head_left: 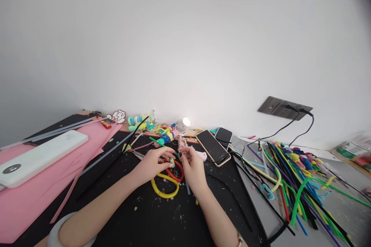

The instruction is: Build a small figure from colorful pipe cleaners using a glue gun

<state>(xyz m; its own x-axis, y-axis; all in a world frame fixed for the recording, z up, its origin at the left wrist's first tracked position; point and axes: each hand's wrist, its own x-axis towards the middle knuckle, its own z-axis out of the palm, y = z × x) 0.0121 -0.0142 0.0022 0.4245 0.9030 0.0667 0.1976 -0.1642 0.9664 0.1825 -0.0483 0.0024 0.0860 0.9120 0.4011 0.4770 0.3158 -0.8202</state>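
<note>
My left hand (155, 164) is over the black table, with its fingers curled toward the thumb. A small pale green bit (172, 161) shows at its thumb tip, and I cannot tell whether it is a nail or a held piece. Close by on the right, my right hand (194, 168) has thumb and fingers pinched together, with a small dark spot at the tip. Whatever it grips is hidden. Scissors with a yellow handle loop (165, 192) and a red handle loop (179, 175) lie beneath the hands. Beyond the fingers stands a clear cup (182, 126).
A white power bank (46, 158) lies on pink sheets (26, 204) at left. Two phones (213, 147) (223, 137) lie right of the hands. Many coloured pipe cleaners (301, 185) spread at far right, below a wall socket (285, 108) with cables. Colourful fuzzy rolls (140, 120) line the wall.
</note>
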